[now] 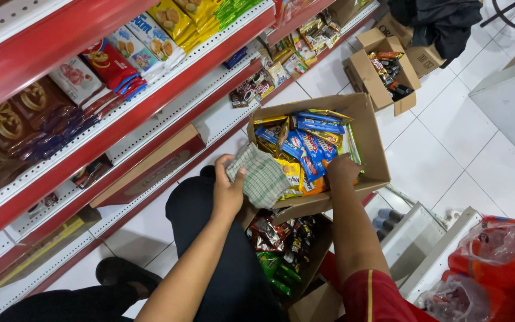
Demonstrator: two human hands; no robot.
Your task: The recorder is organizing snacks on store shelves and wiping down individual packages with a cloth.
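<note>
Cloth (261,177), checked green and white, sits pinched under our left hand (227,189): thumb on top, fingers curled beneath, at the near left corner of the box (369,152). Our right hand (342,170) reaches into that box among blue and yellow snack packs (305,146); its fingers dip out of sight, so we cannot tell whether they grip anything. Below lies a second box (314,253) of dark and green packets. To the left run red shelves (150,107) stocked with biscuits, and beyond, on the white tiles (436,149), stands another open carton (382,68).
</note>
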